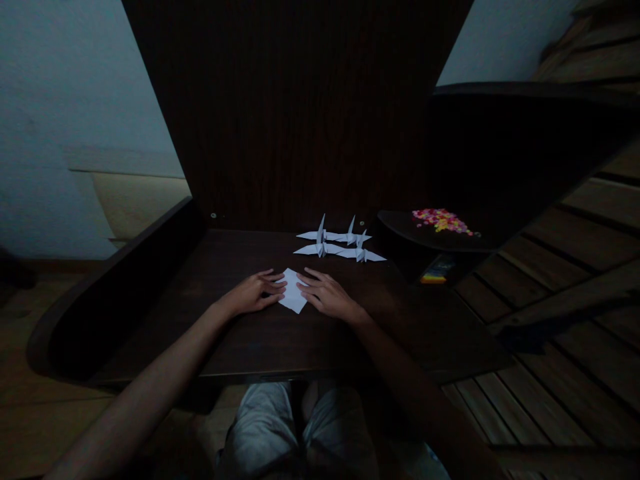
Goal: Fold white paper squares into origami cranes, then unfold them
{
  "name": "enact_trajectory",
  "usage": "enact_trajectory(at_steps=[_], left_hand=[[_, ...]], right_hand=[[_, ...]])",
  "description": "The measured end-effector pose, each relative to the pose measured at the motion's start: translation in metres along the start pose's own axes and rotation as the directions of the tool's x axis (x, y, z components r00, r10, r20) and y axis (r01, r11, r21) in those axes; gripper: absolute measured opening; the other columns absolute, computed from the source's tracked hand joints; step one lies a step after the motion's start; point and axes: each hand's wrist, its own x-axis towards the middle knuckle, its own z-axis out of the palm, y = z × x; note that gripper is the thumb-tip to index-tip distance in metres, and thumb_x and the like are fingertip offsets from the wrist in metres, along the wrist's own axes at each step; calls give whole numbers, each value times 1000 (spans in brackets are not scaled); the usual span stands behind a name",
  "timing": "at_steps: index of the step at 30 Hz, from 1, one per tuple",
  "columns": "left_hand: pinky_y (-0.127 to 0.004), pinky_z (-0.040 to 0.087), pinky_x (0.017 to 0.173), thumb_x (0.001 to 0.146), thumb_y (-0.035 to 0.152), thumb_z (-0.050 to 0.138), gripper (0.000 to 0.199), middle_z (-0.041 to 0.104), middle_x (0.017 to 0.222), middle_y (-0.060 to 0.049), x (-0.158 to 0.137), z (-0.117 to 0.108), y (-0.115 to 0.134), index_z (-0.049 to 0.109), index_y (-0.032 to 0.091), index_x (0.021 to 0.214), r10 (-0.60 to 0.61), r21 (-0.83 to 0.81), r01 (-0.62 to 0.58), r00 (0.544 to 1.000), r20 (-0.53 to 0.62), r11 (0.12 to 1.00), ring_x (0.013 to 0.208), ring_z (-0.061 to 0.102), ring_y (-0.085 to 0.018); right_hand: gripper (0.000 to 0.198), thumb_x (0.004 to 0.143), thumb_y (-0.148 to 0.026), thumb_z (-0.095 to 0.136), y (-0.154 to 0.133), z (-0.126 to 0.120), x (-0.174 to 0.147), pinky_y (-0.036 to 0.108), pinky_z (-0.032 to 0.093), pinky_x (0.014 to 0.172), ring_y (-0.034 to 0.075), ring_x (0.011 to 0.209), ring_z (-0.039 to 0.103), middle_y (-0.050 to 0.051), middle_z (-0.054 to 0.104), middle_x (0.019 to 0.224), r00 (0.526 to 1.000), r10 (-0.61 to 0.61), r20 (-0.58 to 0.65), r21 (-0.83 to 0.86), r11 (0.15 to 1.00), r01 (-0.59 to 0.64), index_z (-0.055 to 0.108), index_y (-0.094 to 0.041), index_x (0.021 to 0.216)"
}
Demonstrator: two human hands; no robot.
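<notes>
A white sheet of paper, diamond-shaped from where I look, lies flat on the dark wooden desk. My left hand rests on its left corner, fingers stretched out and spread. From the other side my right hand lies over the right corner, its fingers also spread. Neither hand grips the paper; the fingertips press on its surface. Just beyond it, several folded white paper cranes with outstretched wings stand in two rows.
To the right, a raised dark shelf carries a pile of small pink, red and yellow pieces. A small yellow and blue item sits beneath it. A raised side panel bounds the desk at left. A tall dark back panel rises behind.
</notes>
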Motion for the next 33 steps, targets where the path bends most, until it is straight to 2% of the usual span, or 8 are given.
enact_trajectory(at_steps=[8, 11, 17, 21, 24, 26, 29, 33], left_hand=[[-44, 28, 114, 90, 42, 50, 35, 59, 128, -4, -2, -3, -4, 64, 25, 117, -19, -7, 19, 1000, 24, 1000, 130, 44, -20], [-45, 28, 113, 87, 46, 54, 43, 57, 130, -6, -4, -5, -5, 60, 24, 123, -34, -16, 35, 999, 34, 999, 132, 42, -22], [-44, 36, 108, 82, 52, 57, 58, 51, 136, -10, -3, -7, 3, 53, 20, 132, -117, 29, 117, 993, -14, 993, 129, 46, -26], [-42, 37, 108, 85, 52, 54, 56, 54, 136, -7, -1, -6, 7, 53, 23, 132, -83, 36, 85, 995, -50, 996, 125, 50, -25], [-41, 37, 108, 88, 51, 49, 59, 47, 141, -8, 0, -4, 7, 43, 21, 140, -96, 36, 99, 992, -84, 994, 127, 48, -25], [-41, 34, 110, 91, 48, 45, 58, 39, 147, -8, 0, -3, 5, 38, 23, 142, -84, 47, 88, 993, -85, 995, 132, 42, -24], [-42, 32, 111, 93, 46, 41, 49, 30, 152, -4, -2, -1, 0, 44, 28, 139, -58, 80, 63, 996, -69, 995, 135, 37, -24], [-41, 32, 111, 90, 46, 47, 55, 27, 153, -8, -4, 2, -7, 43, 22, 139, -34, 122, 46, 995, -96, 991, 136, 36, -26]], right_hand=[[40, 90, -37, 52, -5, 0, -1, 50, 34, 106, 29, 134, 37, 7, 50, 139, 1000, 17, 10, -24, 1000, -17, 57, -25, 128], [44, 88, -37, 55, -4, 2, 0, 48, 35, 105, 28, 131, 40, 8, 52, 137, 997, 80, 7, 11, 997, -80, 53, -25, 131], [55, 81, -27, 64, -3, 5, 3, 40, 41, 99, 22, 115, 53, 11, 59, 121, 965, 232, -120, 133, 967, -216, 49, -20, 134], [40, 80, -19, 63, -5, 5, 5, 37, 45, 93, 20, 101, 60, 9, 65, 108, 970, 192, -149, 222, 962, -157, 61, -20, 121], [25, 82, -17, 61, -5, 4, 5, 34, 49, 88, 19, 95, 64, 8, 70, 102, 978, 139, -153, 280, 956, -92, 69, -19, 105], [21, 81, -17, 60, -4, 4, 5, 33, 49, 90, 19, 96, 65, 8, 72, 102, 981, 87, -174, 288, 957, -33, 72, -19, 99], [20, 80, -17, 60, -1, 5, 3, 35, 48, 93, 20, 103, 64, 7, 72, 105, 986, -3, -170, 252, 967, 46, 74, -21, 94], [23, 75, -19, 65, 2, 5, 1, 40, 47, 95, 23, 111, 59, 6, 70, 112, 993, -55, -104, 185, 980, 74, 74, -22, 96]])
